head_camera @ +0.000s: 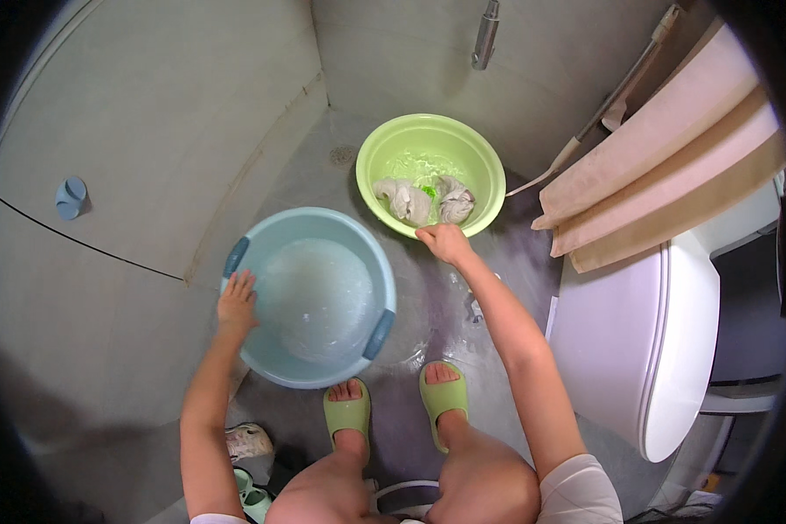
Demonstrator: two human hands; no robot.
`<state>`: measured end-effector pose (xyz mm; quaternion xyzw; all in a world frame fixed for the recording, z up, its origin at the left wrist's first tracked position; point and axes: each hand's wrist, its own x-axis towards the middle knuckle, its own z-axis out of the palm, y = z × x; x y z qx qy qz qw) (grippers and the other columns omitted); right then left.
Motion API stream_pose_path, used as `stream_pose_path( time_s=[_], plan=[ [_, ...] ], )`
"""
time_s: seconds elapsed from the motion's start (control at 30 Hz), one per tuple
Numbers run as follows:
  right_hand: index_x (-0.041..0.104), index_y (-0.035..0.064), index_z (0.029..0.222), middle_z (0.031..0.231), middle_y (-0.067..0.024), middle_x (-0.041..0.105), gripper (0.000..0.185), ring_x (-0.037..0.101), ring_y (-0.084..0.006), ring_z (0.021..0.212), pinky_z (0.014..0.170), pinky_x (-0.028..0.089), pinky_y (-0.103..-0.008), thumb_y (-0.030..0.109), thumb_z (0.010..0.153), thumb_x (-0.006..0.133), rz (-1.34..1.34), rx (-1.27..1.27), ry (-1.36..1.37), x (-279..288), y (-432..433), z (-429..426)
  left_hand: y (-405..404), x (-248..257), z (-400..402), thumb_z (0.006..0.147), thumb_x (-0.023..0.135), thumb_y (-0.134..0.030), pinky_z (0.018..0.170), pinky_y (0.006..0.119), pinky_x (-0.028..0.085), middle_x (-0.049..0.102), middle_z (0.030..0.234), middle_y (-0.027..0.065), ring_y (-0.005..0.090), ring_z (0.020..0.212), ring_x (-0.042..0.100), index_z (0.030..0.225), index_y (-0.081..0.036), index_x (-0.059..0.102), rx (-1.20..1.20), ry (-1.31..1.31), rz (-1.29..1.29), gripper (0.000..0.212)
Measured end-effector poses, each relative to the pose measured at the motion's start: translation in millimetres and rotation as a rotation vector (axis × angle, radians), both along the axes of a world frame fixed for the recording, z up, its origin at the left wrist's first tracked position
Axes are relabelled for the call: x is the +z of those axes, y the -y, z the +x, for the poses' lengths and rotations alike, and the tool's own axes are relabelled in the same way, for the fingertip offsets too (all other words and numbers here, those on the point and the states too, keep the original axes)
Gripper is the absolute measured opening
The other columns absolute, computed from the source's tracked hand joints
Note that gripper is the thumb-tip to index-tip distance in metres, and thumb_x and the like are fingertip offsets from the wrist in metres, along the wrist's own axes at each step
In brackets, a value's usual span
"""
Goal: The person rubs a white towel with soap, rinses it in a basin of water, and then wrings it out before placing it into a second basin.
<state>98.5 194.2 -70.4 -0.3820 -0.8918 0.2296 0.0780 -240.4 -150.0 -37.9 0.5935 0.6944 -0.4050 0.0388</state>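
Observation:
My right hand (pixel 445 241) grips the near rim of a light green plastic basin (pixel 491 150), thumb over its edge. Inside that basin, two bunched, wet, greyish-white cloths (pixel 405 200) lie in shallow water, with a small bright green patch between them. A larger light blue plastic basin (pixel 308 219) stands to the left and nearer to me, with cloudy water (pixel 308 295) in it. On its left rim, just below a dark blue handle grip (pixel 236 257), is my left hand (pixel 237 302), fingers spread and not closed around anything.
A floor drain (pixel 342 155) lies left of the green basin. To the right are a white toilet (pixel 616 347), a hanging pinkish-beige curtain (pixel 655 150) and a long-handled tool (pixel 602 114) leaning on the wall. Shoes (pixel 247 441) sit at lower left. The grey floor (pixel 406 327) is wet.

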Motion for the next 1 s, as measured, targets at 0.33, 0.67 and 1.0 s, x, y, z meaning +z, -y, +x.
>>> stream_pose_path(
  time_s=[0.33, 0.67, 1.0],
  plan=[
    [0.070, 0.0085, 0.084, 0.078, -0.0198, 0.065, 0.029, 0.060, -0.0393, 0.074, 0.069, 0.047, -0.0484, 0.033, 0.086, 0.054, 0.014, 0.207, -0.208, 11.5, 63.0, 53.0, 51.9, -16.7, -50.6, 0.086, 0.056, -0.034, 0.114, 0.045, 0.012, 0.042, 0.142, 0.0089, 0.0245, 0.139, 0.027, 0.122, -0.014, 0.060, 0.312, -0.071, 0.045, 0.041],
    [0.070, 0.0075, 0.097, 0.092, -0.0131, 0.068, 0.032, 0.062, -0.0305, 0.087, 0.080, 0.046, -0.0413, 0.035, 0.085, 0.059, -0.042, 0.220, -0.101, 25.0, 154.3, 99.4, -95.0, 50.8, 113.8, 0.077, 0.062, -0.012, 0.075, 0.044, 0.044, 0.059, 0.081, 0.0144, 0.0333, 0.083, 0.057, 0.079, -0.005, 0.062, -0.109, 0.646, 0.892, 0.008],
    [0.071, 0.0078, 0.078, 0.066, -0.0170, 0.063, 0.032, 0.060, -0.0309, 0.056, 0.056, 0.048, -0.0411, 0.037, 0.084, 0.060, -0.478, 0.409, 0.118, 43.9, 148.3, 123.6, -140.5, -48.4, 224.4, 0.062, 0.077, -0.041, 0.095, 0.056, 0.034, 0.055, 0.119, 0.0157, 0.0350, 0.115, 0.049, 0.135, -0.021, 0.045, -0.231, 0.951, 0.420, 0.082]
  ],
)
